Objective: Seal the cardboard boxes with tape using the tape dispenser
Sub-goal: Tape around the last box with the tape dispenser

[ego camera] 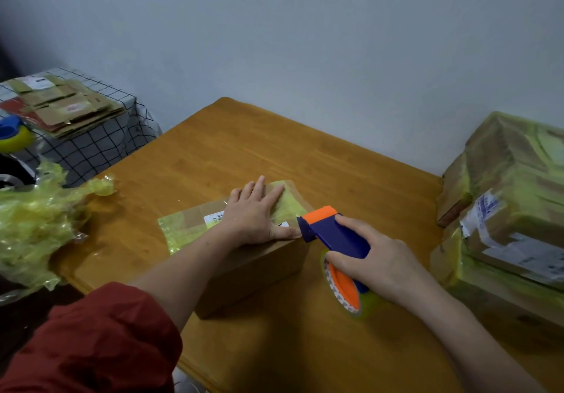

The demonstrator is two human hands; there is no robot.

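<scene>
Wooden table (213, 148) pushed up against a plain grey wall, shot from above the person's arms. Dead centre of the frame sits the box (253, 267), with yellowish tape (180, 231) already over its left end and far corner. The left hand (256, 215) lies flat on top, fingers spread, and it covers most of a white label (213, 218), so no reading that. The right hand (375, 258) is curled round the blue-and-orange dispenser (332, 234). Its orange nose is at the box's right top edge, just beside the left thumb. The roll (345, 292) hangs lower, half hidden by the fingers.

Right edge of the frame: a stack of taped boxes (503, 209), cut off. Left edge: crumpled yellow film (33, 225), also cut off. Upper left: flattened cardboard (61, 106) on a checked cloth (100, 145), plus something blue and yellow (12, 133), maybe another dispenser, can't tell. A red sleeve (91, 340) fills the lower left.
</scene>
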